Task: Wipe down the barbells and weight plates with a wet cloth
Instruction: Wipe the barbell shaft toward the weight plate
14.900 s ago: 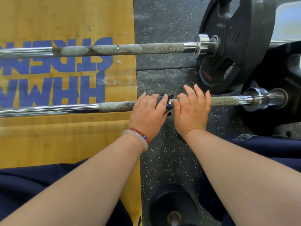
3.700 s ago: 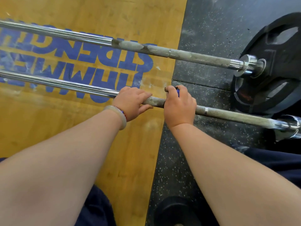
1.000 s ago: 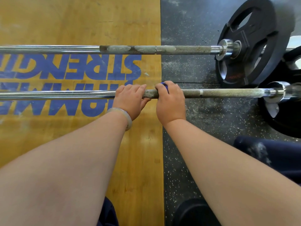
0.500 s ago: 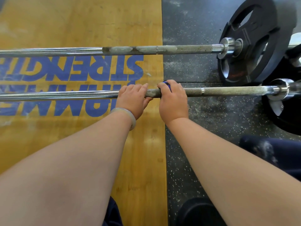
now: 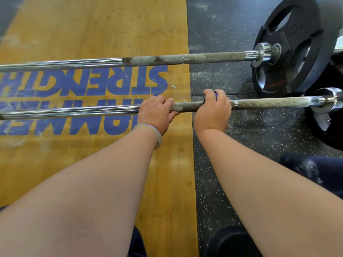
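The near barbell [image 5: 269, 104] has clear shaft from the right hand [image 5: 213, 113], which grips it through a blue cloth [image 5: 215, 94], out to the chrome collar [image 5: 328, 98]. There a black weight plate [image 5: 334, 140] closes the run. The left hand [image 5: 156, 113] grips the same shaft, leaving a short bare stretch between the hands and open smooth bar to its left. An open lane of floor [image 5: 222, 79] lies between this bar and the far barbell [image 5: 213, 57], blocked at the right by the far weight plate [image 5: 289, 30], which stands upright.
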`<action>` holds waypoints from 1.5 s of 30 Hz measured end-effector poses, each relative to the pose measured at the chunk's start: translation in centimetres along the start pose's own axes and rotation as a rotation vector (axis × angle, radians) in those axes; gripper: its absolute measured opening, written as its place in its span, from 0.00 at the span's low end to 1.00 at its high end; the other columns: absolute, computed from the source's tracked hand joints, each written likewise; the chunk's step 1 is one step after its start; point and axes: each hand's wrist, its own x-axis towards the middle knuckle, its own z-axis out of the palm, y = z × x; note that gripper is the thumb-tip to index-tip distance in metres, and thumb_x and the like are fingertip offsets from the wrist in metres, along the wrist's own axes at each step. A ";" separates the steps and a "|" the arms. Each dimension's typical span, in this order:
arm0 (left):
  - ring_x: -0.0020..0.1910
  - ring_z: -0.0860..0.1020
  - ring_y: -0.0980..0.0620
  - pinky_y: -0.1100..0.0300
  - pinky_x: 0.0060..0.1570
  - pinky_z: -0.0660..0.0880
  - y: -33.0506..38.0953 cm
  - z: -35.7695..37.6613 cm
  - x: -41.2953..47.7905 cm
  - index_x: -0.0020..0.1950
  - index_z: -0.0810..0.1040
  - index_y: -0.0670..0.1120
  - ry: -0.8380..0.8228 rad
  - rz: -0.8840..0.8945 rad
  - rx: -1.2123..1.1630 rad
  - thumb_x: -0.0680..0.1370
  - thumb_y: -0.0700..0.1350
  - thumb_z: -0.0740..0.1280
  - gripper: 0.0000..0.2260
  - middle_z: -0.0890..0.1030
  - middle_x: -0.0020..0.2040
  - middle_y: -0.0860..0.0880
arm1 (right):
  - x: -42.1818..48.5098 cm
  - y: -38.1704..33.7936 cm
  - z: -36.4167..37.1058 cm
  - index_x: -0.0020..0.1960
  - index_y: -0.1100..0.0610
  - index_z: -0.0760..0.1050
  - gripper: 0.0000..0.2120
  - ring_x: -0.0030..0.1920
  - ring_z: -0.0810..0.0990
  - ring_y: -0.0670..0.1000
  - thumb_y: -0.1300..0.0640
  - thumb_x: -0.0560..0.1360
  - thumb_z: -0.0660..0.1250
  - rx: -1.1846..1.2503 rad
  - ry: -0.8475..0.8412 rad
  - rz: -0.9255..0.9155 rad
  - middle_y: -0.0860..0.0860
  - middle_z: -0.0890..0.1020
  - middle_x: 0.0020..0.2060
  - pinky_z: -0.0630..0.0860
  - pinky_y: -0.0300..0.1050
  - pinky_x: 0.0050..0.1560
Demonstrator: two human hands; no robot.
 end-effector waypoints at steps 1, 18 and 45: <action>0.58 0.70 0.47 0.54 0.58 0.64 0.0 0.0 0.0 0.69 0.69 0.50 0.004 0.003 -0.004 0.81 0.57 0.57 0.20 0.74 0.57 0.49 | -0.3 -0.4 0.1 0.60 0.59 0.77 0.17 0.56 0.73 0.61 0.66 0.73 0.58 0.010 -0.014 -0.079 0.59 0.76 0.58 0.67 0.54 0.58; 0.53 0.70 0.48 0.57 0.51 0.63 -0.2 -0.2 0.5 0.56 0.78 0.49 0.054 -0.034 -0.105 0.77 0.57 0.65 0.14 0.74 0.51 0.49 | -1.0 -0.2 0.8 0.55 0.59 0.78 0.14 0.51 0.75 0.62 0.67 0.71 0.63 0.035 -0.149 -0.484 0.58 0.79 0.53 0.68 0.58 0.63; 0.44 0.71 0.48 0.56 0.44 0.63 -0.8 0.0 0.8 0.45 0.69 0.49 0.096 -0.091 -0.063 0.77 0.52 0.65 0.09 0.71 0.43 0.51 | -1.9 -2.1 1.3 0.52 0.59 0.79 0.11 0.47 0.75 0.59 0.64 0.72 0.61 0.085 -0.196 -0.526 0.57 0.79 0.49 0.72 0.49 0.48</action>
